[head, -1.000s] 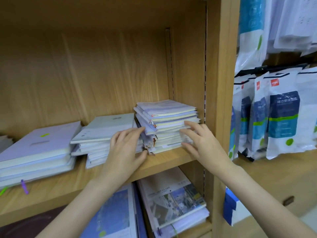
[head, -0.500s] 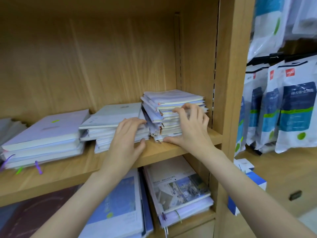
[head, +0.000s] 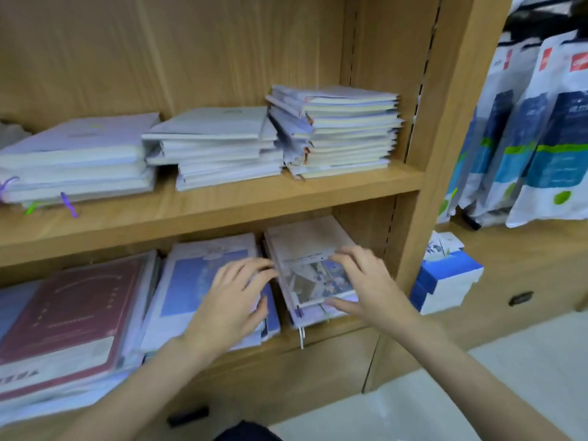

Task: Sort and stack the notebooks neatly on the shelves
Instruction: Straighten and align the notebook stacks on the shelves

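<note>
Three stacks of pale notebooks lie on the upper shelf (head: 286,198): a left stack (head: 79,154), a middle stack (head: 216,144) and a taller right stack (head: 343,128). On the lower shelf lie a maroon-cover stack (head: 73,316), a blue-cover stack (head: 194,281) and a picture-cover stack (head: 315,268). My left hand (head: 235,297) rests flat, fingers spread, on the blue-cover stack beside the picture-cover stack. My right hand (head: 362,284) has its fingers on top of the picture-cover stack and its thumb at the front edge.
The shelf's wooden upright (head: 445,154) stands right of the stacks. Hanging white-and-blue packages (head: 541,138) fill the right side. A blue-and-white box (head: 445,275) sits on a low wooden ledge. A drawer handle (head: 187,415) is below the lower shelf.
Both hands have left the right stack on the upper shelf and dropped to the lower shelf, landing on the blue-cover and picture-cover stacks. The view has tilted down.
</note>
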Demonstrator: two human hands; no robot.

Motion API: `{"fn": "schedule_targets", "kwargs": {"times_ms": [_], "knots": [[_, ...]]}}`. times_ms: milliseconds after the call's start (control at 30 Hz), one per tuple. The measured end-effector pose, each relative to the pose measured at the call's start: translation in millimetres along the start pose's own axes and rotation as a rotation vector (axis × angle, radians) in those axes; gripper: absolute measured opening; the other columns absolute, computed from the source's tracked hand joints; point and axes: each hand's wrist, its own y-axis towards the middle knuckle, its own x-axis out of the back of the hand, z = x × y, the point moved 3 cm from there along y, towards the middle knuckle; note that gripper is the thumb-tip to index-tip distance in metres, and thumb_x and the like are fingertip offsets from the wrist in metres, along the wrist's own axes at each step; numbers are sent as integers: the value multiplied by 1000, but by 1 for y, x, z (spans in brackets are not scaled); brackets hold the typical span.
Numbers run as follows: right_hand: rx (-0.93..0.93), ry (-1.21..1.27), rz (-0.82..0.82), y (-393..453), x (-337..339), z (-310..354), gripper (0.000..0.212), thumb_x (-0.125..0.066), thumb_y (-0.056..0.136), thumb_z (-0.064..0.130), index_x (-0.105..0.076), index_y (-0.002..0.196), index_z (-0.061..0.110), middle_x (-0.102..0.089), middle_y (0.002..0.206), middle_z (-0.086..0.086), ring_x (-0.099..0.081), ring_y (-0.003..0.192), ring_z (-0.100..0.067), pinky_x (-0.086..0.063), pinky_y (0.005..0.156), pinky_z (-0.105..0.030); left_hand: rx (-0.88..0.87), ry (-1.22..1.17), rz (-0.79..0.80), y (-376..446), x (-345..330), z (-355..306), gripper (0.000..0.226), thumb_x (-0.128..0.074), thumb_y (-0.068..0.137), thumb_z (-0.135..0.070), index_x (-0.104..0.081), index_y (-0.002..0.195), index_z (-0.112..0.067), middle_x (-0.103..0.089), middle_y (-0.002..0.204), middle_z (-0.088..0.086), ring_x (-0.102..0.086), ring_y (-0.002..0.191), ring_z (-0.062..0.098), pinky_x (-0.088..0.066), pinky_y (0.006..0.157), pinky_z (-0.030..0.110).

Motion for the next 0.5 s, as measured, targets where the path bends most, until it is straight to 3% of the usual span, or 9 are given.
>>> {"fn": "schedule_targets", "kwargs": {"times_ms": [67,100,167,233,300,433,500], "knots": [[11,-117,338,-12,-44,4,83,-76,71,43,-31,136,20,-35,144,-13,-33,134,-31,-30,109,-52,188,2,319,-18,-25,11,60,-43,81,-55,-42,129,-19,-48,132,7,-31,124,26,-46,91,51],[-3,-168,457,-15,-63,5,89,-74,73,42,-19,140,23,-24,151,-12,-22,140,-31,-17,113,-50,265,6,486,-26,-34,15,74,-44,80,-63,-32,139,-20,-34,145,8,-21,131,25,-38,100,54],[11,-258,558,-14,-88,10,101,-79,68,42,-8,138,26,-25,151,-14,-22,140,-36,-17,112,-52,294,71,738,-44,-46,21,90,-50,82,-64,-3,149,-27,0,156,-1,-1,142,24,-17,113,45],[18,-354,598,-8,-104,14,112,-89,46,44,-25,135,22,-48,136,-15,-46,124,-42,-38,99,-56,267,101,750,-50,-47,22,95,-57,83,-57,8,147,-32,8,157,-5,1,143,24,-11,113,40],[64,-395,566,-2,-112,12,110,-92,32,42,-41,127,24,-58,123,-15,-57,108,-43,-48,84,-55,260,63,661,-49,-47,27,94,-62,82,-51,3,147,-34,1,157,-5,-6,142,24,-14,112,38],[180,-316,399,13,-92,9,94,-93,40,36,-44,120,25,-65,114,-13,-66,97,-34,-57,69,-42,241,103,747,-41,-47,35,94,-63,80,-53,-1,148,-35,-4,155,-5,-12,136,26,-17,110,39],[135,-238,310,31,-65,11,79,-84,61,36,-43,127,25,-62,120,-8,-66,97,-30,-55,64,-34,245,93,756,-37,-47,35,95,-66,78,-49,-3,148,-35,-6,154,-6,-15,134,25,-20,108,38]]}}
